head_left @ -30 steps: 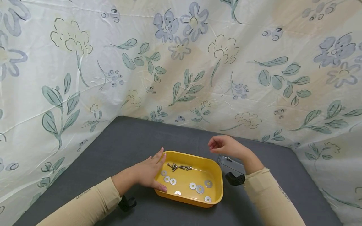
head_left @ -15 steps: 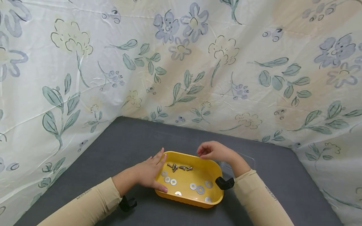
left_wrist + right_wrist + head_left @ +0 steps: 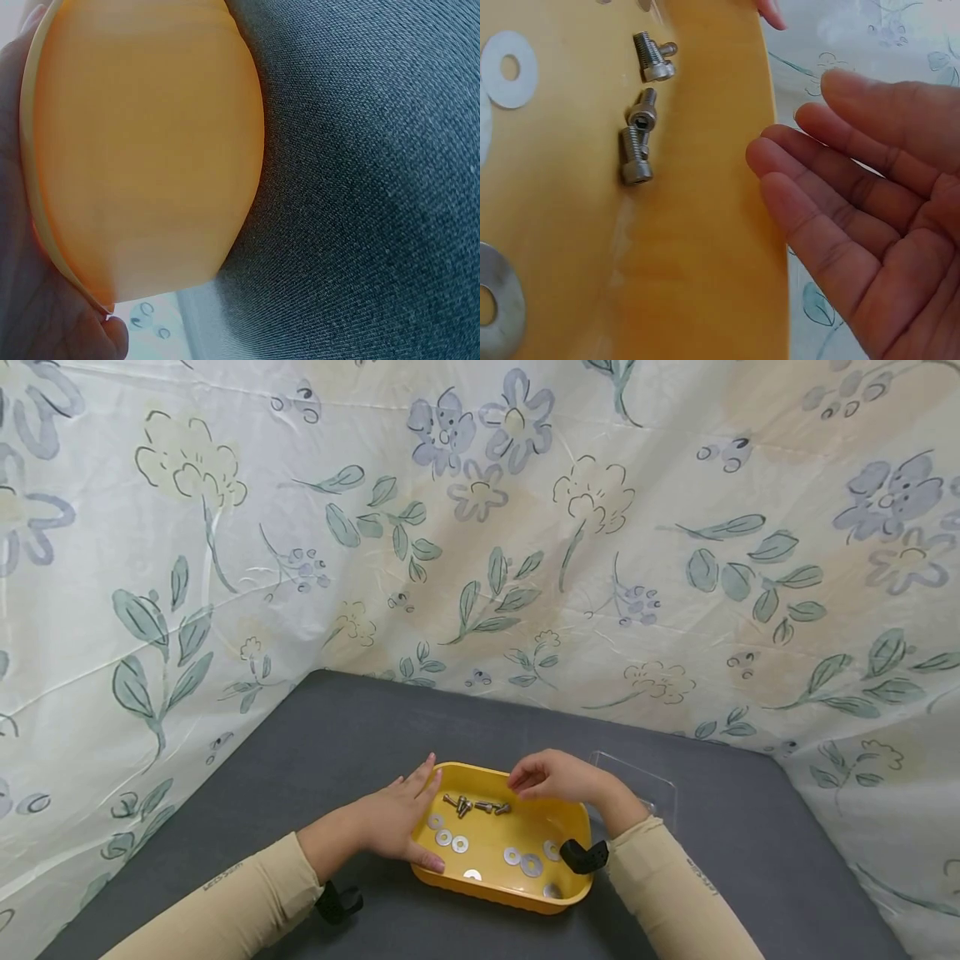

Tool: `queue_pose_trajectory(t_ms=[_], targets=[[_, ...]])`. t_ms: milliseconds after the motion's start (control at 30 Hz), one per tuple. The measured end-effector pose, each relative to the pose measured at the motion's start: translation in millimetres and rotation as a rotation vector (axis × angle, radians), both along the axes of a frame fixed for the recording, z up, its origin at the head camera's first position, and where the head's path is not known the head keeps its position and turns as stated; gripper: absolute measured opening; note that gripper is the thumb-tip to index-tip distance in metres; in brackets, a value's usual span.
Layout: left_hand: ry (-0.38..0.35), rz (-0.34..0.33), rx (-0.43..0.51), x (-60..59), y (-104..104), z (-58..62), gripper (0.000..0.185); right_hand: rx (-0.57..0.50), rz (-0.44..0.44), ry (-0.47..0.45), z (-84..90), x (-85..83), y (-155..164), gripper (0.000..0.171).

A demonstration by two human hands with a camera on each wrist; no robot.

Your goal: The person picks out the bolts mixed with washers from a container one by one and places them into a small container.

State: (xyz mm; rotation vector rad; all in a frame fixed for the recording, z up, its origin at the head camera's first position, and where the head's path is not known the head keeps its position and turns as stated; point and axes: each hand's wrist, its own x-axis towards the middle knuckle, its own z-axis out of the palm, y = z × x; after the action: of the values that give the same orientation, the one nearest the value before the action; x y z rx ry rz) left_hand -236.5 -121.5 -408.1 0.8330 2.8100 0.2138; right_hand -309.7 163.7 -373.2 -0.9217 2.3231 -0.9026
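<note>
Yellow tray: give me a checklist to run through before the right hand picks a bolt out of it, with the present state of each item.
1. Yellow tray braced: ok, the left hand rests flat against its left wall.
2. Right hand free: ok, its fingers are loosely curled and hold nothing in the right wrist view.
3. Right hand over the bolts: ok, it hovers above the tray's far edge, just right of them.
4. Bolts reachable: ok, they lie bunched at the far side with nothing on top.
5. Washers out of the way: ok, they lie nearer, apart from the bolts.
6. Clear lid out of the path: ok, it lies behind the right wrist.
</note>
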Motion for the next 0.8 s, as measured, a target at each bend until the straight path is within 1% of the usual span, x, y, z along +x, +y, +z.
queue_pose_trajectory(t_ms=[200, 333, 433, 567, 800], targets=[[0.004, -0.003, -0.001, -0.2, 0, -1.6, 0.123, 0.030, 0.023, -0.027, -6.9, 1.9, -2, 0.026], [0.000, -0.004, -0.001, 0.1, 0, -1.4, 0.123, 0.060, 0.040, -0.056, -13.0, 1.4, -2, 0.031], [-0.003, -0.005, 0.004, -0.3, 0, -1.5, 0.123, 0.096, 0.053, -0.035, -16.6, 1.5, -3, 0.035], [-0.004, -0.004, 0.008, -0.3, 0, -1.3, 0.122, 0.155, 0.073, 0.015, -18.1, 3.2, -6, 0.038], [0.004, -0.002, 0.002, 0.3, -1, -1.3, 0.123, 0.192, 0.095, 0.063, -20.9, 6.2, -10, 0.039]])
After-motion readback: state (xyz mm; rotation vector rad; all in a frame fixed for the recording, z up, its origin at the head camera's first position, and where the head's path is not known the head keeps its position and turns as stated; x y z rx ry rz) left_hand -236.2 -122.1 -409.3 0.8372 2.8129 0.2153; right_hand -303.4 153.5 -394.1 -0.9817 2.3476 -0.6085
